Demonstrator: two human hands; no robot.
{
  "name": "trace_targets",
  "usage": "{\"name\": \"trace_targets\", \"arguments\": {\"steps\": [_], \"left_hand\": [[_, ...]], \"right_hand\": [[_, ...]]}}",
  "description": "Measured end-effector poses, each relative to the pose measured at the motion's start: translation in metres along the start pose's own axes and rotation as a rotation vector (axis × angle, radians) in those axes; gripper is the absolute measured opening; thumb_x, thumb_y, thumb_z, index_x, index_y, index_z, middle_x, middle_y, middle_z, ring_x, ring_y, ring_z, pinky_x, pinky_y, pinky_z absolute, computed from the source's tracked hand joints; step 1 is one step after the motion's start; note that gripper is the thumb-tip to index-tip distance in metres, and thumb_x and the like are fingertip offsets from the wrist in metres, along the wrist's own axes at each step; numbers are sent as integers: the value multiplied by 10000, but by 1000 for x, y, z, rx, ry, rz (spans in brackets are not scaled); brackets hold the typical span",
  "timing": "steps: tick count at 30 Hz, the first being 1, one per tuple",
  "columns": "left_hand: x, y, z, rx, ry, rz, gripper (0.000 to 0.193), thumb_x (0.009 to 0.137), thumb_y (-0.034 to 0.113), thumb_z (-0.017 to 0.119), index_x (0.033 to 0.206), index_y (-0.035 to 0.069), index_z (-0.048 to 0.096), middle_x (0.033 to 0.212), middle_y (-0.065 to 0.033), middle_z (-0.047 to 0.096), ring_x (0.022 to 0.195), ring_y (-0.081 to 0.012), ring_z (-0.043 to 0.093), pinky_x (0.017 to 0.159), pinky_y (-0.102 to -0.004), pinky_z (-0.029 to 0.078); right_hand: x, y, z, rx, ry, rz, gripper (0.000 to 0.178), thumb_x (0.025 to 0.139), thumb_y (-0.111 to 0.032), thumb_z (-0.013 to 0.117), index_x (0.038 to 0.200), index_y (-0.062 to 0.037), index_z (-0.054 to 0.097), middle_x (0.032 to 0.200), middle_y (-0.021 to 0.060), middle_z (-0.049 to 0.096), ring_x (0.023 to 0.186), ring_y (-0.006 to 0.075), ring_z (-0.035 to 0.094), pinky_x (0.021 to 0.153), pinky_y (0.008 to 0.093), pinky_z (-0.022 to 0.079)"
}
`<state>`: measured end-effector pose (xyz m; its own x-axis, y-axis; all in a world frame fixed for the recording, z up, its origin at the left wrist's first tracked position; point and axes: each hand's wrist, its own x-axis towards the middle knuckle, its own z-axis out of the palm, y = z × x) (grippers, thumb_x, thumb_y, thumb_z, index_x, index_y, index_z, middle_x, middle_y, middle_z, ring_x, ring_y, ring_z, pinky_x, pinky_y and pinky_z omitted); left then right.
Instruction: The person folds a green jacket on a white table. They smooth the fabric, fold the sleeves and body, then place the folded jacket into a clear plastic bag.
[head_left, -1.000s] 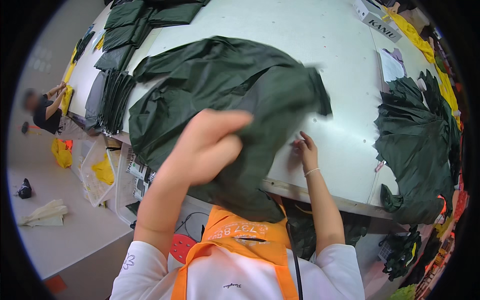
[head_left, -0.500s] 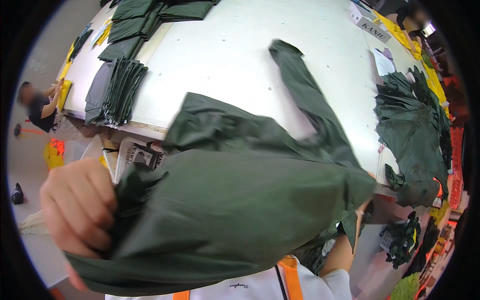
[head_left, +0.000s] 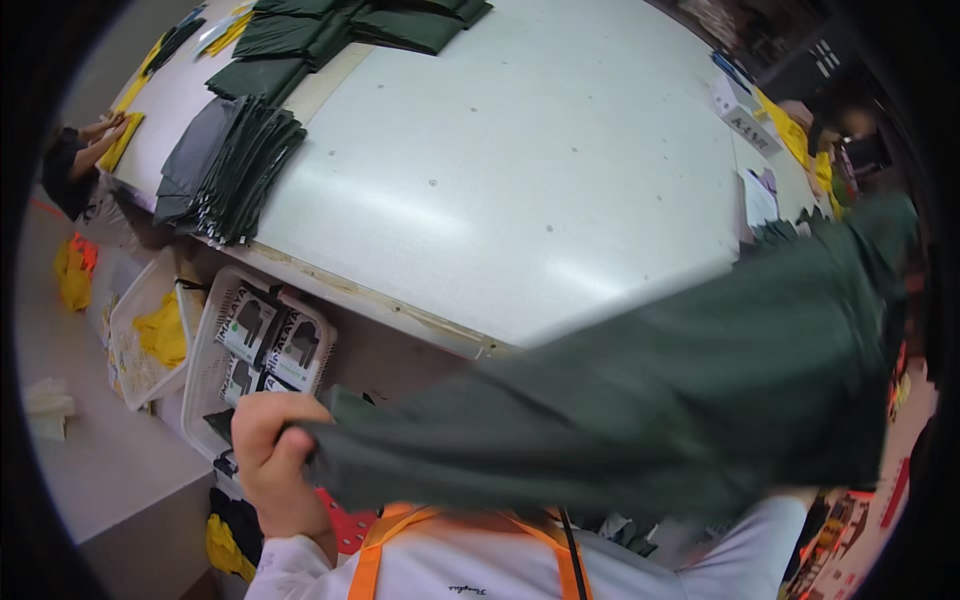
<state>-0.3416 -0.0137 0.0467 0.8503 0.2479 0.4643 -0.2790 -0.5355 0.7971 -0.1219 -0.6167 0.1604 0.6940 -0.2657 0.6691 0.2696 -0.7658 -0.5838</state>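
Observation:
A dark green garment of thin, smooth, waterproof-looking fabric (head_left: pixel 620 390) stretches across my front, from lower left up to the far right. My left hand (head_left: pixel 275 460) is closed on its narrow left end, fingers curled round the cloth. The right sleeve (head_left: pixel 770 530) reaches up behind the garment, and the cloth hides my right hand and its fingers. The garment hangs off the near edge of the white table (head_left: pixel 480 180), its right part blurred by motion.
A fanned stack of folded dark green pieces (head_left: pixel 230 165) lies at the table's left, with more folded bundles (head_left: pixel 290 40) behind. Below stand a white basket of black-and-white packages (head_left: pixel 205 370) and a bin with yellow cloth (head_left: pixel 125 345). A co-worker (head_left: pixel 75 165) handles yellow material; a white box (head_left: pixel 740 110) sits far right.
The garment has come off the tabletop and swung to the right, its right end now raised. My left hand has moved right, still gripping cloth. The view has shifted.

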Motion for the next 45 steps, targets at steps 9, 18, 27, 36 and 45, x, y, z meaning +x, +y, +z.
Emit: {"name": "trace_targets", "arguments": {"steps": [9, 18, 27, 36, 45], "left_hand": [[-2, -169, 95, 331, -159, -354, 573, 757, 99, 694, 1268, 4, 453, 1222, -194, 510, 1135, -298, 493, 969, -357, 381], [65, -196, 281, 703, -318, -40, 861, 614, 348, 801, 1343, 120, 405, 1312, -216, 398, 1212, -361, 390, 1026, -512, 285], [163, -257, 208, 336, 196, -116, 202, 889, 158, 591, 955, -29, 626, 976, -121, 619, 839, -183, 579, 741, -268, 450], [191, -273, 229, -139, 313, -376, 216, 876, 150, 636, 1016, 2, 562, 750, -8, 575, 544, -41, 450, 457, -190, 330], [235, -336, 154, -413, -181, -793, 150, 809, 147, 689, 885, 104, 567, 659, 58, 514, 503, -28, 406, 463, -172, 305]], "right_hand": [[-86, 12, 361, 197, -889, 27, 721, 730, -89, 679, 1369, -34, 348, 1402, 167, 383, 1267, 270, 422, 999, 345, 398], [-285, 116, 265, -718, -842, 173, 782, 824, -407, 623, 1452, -158, 229, 1517, 147, 143, 1378, 406, 131, 1049, 620, 169], [-301, 168, 250, -659, -811, 208, 775, 822, -437, 595, 1458, -172, 239, 1536, 91, 126, 1409, 334, 91, 1061, 626, 97], [-278, 166, 269, -641, -809, 181, 741, 828, -411, 594, 1449, -174, 266, 1533, 69, 145, 1409, 317, 104, 1071, 610, 107], [-265, 173, 273, -622, -806, 189, 764, 786, -359, 647, 1437, -168, 296, 1527, 68, 173, 1406, 302, 127, 1087, 576, 92]]}}
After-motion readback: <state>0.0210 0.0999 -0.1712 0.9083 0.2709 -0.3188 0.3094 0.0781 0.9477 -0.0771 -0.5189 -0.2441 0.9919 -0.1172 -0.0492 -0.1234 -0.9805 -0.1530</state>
